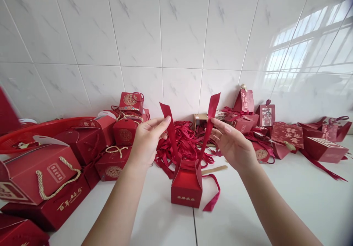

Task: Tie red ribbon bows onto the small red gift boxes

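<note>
A small red gift box [186,184] with gold characters stands upright on the white tiled surface before me. Two ends of a red ribbon [172,137] rise from its top and spread apart in a V. My left hand [149,137] pinches the left end between thumb and fingers. On the other side my right hand [234,143] pinches the right end, its fingertips near the top of the strip. Another red ribbon piece [213,194] curls on the surface at the box's right side. Behind the box lies a tangled heap of red ribbons [182,132].
At the left, several red gift boxes [55,172] with rope handles are stacked beside a red plastic basin [16,137]. More red boxes [286,134] stand along the wall at the right. A flat wooden stick [215,170] lies behind the small box. White tiles [182,25] cover the wall.
</note>
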The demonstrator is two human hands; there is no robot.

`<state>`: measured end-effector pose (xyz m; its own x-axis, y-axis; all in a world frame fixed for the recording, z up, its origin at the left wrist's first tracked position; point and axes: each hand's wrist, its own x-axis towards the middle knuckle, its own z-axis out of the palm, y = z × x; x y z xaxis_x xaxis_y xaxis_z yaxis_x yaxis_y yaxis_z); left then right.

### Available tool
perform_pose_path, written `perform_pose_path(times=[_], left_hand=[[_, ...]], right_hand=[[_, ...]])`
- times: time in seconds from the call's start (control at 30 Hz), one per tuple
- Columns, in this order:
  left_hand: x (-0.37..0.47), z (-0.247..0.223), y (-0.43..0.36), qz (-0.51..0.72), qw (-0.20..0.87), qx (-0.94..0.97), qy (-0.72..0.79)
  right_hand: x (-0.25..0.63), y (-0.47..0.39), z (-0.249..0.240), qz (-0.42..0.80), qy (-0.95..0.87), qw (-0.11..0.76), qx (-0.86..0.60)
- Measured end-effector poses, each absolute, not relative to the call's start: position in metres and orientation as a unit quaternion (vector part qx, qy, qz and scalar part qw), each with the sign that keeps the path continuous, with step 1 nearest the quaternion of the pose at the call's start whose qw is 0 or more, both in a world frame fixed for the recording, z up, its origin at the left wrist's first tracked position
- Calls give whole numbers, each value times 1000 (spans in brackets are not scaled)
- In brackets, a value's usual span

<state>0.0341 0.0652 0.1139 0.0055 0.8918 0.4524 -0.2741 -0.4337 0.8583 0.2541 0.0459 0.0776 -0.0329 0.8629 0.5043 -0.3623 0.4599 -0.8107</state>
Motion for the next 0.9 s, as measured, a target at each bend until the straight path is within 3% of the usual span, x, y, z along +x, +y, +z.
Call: perform_pose_path(times=[0.9], left_hand=[[34, 119, 58, 662, 429, 543, 287]], right_hand=[[251, 49, 73, 515, -542, 626, -220]])
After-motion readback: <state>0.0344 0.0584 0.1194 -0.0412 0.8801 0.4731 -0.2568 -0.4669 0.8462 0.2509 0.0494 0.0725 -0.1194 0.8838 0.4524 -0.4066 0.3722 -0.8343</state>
